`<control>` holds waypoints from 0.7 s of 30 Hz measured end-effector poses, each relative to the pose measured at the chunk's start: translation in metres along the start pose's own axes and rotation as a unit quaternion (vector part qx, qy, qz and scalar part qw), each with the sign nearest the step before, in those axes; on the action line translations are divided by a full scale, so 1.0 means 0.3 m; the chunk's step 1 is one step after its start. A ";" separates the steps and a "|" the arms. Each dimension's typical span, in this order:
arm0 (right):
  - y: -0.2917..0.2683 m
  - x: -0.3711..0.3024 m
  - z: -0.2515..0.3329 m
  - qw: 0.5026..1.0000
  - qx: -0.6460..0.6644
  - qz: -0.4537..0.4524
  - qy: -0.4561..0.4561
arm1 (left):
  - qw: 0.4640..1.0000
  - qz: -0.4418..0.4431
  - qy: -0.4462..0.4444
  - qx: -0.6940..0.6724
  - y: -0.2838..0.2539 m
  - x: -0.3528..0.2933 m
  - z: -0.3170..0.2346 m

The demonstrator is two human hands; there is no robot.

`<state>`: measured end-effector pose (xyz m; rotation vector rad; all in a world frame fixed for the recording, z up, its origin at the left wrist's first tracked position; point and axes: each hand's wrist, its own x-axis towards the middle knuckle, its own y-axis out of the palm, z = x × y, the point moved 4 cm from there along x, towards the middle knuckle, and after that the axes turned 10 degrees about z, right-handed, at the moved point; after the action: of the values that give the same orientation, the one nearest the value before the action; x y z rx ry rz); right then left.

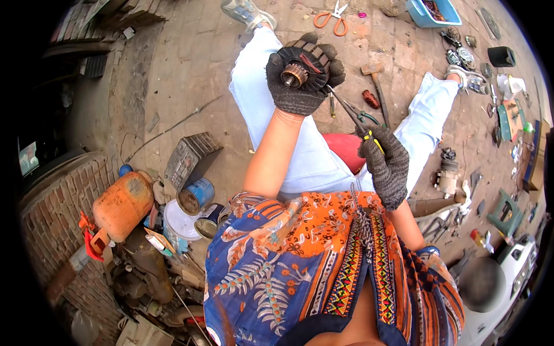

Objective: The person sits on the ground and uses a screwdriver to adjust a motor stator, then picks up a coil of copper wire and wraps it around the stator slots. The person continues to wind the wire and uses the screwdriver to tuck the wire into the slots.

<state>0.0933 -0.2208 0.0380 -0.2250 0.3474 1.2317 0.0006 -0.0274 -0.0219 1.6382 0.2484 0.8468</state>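
My left hand (299, 99), in a dark knit glove, is wrapped round a motor armature (312, 60). The armature has a copper commutator (294, 75) and short shaft end facing me, with dark slotted segments behind. My right hand (385, 164), gloved too, grips long-nose pliers (350, 111) with yellow on the handle. Their thin tip reaches up and left to the armature's lower right side; whether it touches is too small to tell. Both hands are above my spread legs in light blue jeans.
On the paved ground ahead lie orange-handled scissors (331, 22), a hammer (378, 92), a copper coil (370, 99) and a blue basin (430, 17). Tools and motor parts (447, 175) are scattered at right. Open cans (196, 195) and an orange gas cylinder (123, 205) stand at left.
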 end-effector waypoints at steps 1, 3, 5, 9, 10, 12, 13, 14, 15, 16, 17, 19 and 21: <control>0.003 0.007 0.002 0.999 -0.034 -0.006 -0.018 | 1.000 0.004 -0.001 0.003 0.000 0.001 0.001; 0.013 0.028 0.002 0.993 -0.102 -0.020 -0.053 | 0.997 -0.006 -0.019 0.077 0.008 -0.001 0.003; 0.022 0.040 0.003 0.993 -0.098 -0.016 -0.059 | 0.995 -0.017 -0.006 0.096 0.021 0.004 0.011; 0.025 0.043 0.009 0.995 -0.087 -0.012 -0.052 | 0.984 -0.053 0.013 0.171 0.028 0.018 0.014; 0.026 0.043 0.010 0.995 -0.088 -0.011 -0.052 | 0.983 -0.064 0.013 0.172 0.028 0.016 0.015; 0.028 0.044 0.010 0.995 -0.090 -0.009 -0.053 | 0.981 -0.086 0.014 0.174 0.037 0.015 0.021; 0.029 0.043 0.014 0.994 -0.094 -0.009 -0.060 | 0.982 -0.090 0.014 0.167 0.034 0.013 0.020; 0.030 0.043 0.016 0.993 -0.099 -0.009 -0.068 | 0.983 -0.094 0.015 0.159 0.031 0.010 0.020; 0.031 0.043 0.019 0.992 -0.104 -0.009 -0.076 | 0.986 -0.090 0.017 0.141 -0.002 -0.007 0.011; 0.035 0.046 0.015 0.994 -0.088 -0.001 -0.071 | 0.988 -0.087 0.020 0.125 -0.019 -0.017 0.005; 0.035 0.048 0.012 0.995 -0.073 0.002 -0.065 | 0.982 -0.132 0.011 0.134 0.011 0.003 0.019; 0.038 0.049 0.011 0.998 -0.033 0.023 -0.038 | 0.975 -0.162 -0.014 0.153 0.064 0.027 0.042; 0.046 0.047 0.017 0.998 0.015 0.059 0.003 | 0.982 -0.073 -0.054 0.168 0.065 0.031 0.039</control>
<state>0.0851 -0.2022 0.0377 -0.1840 0.3890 1.3419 0.0091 -0.0359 -0.0005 1.9473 0.4496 0.6237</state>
